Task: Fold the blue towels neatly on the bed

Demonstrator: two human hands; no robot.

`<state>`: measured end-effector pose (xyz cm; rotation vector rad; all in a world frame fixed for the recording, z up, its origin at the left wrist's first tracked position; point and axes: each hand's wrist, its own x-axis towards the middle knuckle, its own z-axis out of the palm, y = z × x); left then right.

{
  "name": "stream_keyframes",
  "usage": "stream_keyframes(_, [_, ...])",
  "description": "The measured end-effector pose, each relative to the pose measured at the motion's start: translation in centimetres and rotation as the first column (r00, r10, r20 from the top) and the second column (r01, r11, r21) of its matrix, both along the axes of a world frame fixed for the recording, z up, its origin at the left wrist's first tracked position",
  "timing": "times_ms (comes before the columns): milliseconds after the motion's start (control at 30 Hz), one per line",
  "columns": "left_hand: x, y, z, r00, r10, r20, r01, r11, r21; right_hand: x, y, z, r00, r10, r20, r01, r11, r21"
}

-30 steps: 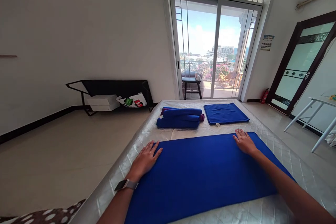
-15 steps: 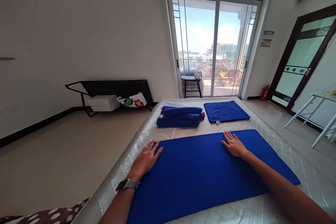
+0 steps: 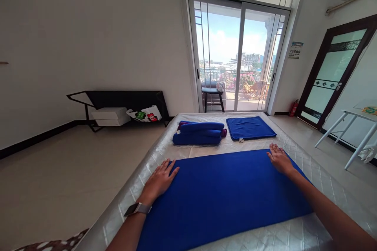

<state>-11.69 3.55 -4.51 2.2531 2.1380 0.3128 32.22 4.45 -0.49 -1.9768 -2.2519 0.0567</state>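
Note:
A blue cloth [image 3: 224,192], like a towel, lies spread flat on the mattress [image 3: 253,239] in front of me. My left hand [image 3: 160,178] rests palm down on its far left corner, fingers stretched out, with a watch on the wrist. At the far right corner, my right hand [image 3: 279,159] lies flat on the cloth, fingers extended. Beyond it sits a stack of rolled or folded blue cloths [image 3: 200,133] with some purple showing. Right of that stack, a folded blue cloth [image 3: 250,127] with a small white tag lies flat.
A black rack [image 3: 123,98] with white boxes [image 3: 108,116] and a printed bag [image 3: 145,114] stands by the left wall. Past the mattress are a sliding glass door [image 3: 240,55] and a stool [image 3: 212,91]. A white table [image 3: 361,115] stands at the right.
My right hand slid a little left along the cloth's far edge, then back right to the corner. My left hand has stayed on its corner. The view shifted slightly.

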Motion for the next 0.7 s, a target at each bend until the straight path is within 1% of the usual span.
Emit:
stream_keyframes(67, [-0.1, 0.1, -0.3, 1.0, -0.001, -0.01, 0.001, 1.0, 0.003, 0.0, -0.6, 0.9, 0.999, 0.03, -0.012, -0.03, 1.0, 0.008])
stream_keyframes(133, [-0.4, 0.1, -0.6, 0.999, -0.028, -0.022, 0.029, 0.999, 0.029, -1.2, -1.5, 1.2, 0.988, 0.152, -0.038, -0.153, 0.988, -0.031])
stream_keyframes(200, [-0.9, 0.3, -0.9, 0.997, -0.065, -0.035, 0.067, 0.996, 0.055, -3.3, -2.4, 1.1, 0.955, 0.282, -0.086, -0.289, 0.954, -0.077])
stream_keyframes(233, [-1.1, 0.3, -1.1, 0.996, -0.076, -0.039, 0.079, 0.995, 0.065, -4.2, -2.7, 1.0, 0.938, 0.328, -0.11, -0.338, 0.936, -0.096])
stream_keyframes(300, [-1.5, 0.4, -1.4, 0.994, -0.098, -0.046, 0.101, 0.991, 0.083, -5.2, -3.0, 0.7, 0.927, 0.349, -0.135, -0.365, 0.924, -0.118])
stream_keyframes(367, [-1.6, 0.5, -1.5, 0.992, -0.116, -0.05, 0.12, 0.988, 0.098, -4.4, -2.7, 0.5, 0.939, 0.318, -0.128, -0.334, 0.933, -0.134])
stream_keyframes(400, [-1.6, 0.4, -1.5, 0.992, -0.112, -0.05, 0.117, 0.988, 0.099, -3.2, -2.5, 0.5, 0.95, 0.29, -0.115, -0.305, 0.942, -0.141])
stream_keyframes(467, [-1.3, 0.3, -1.2, 0.996, -0.076, -0.051, 0.079, 0.994, 0.071, 0.4, -1.8, 0.5, 0.975, 0.207, -0.076, -0.216, 0.966, -0.146])
stream_keyframes(567, [-0.5, 0.0, -0.4, 0.998, -0.007, -0.061, 0.008, 1.0, 0.004, 7.5, -0.6, 0.9, 1.0, 0.005, -0.005, -0.006, 0.989, -0.145])
stream_keyframes(633, [0.0, -0.2, 0.3, 0.998, 0.001, -0.066, -0.002, 1.0, -0.02, 12.3, 0.0, 1.2, 0.989, -0.14, 0.035, 0.144, 0.978, -0.152])
stream_keyframes(700, [0.3, -0.4, 0.8, 0.997, 0.0, -0.073, -0.002, 0.999, -0.034, 16.0, 0.4, 1.7, 0.963, -0.267, 0.041, 0.27, 0.953, -0.137])
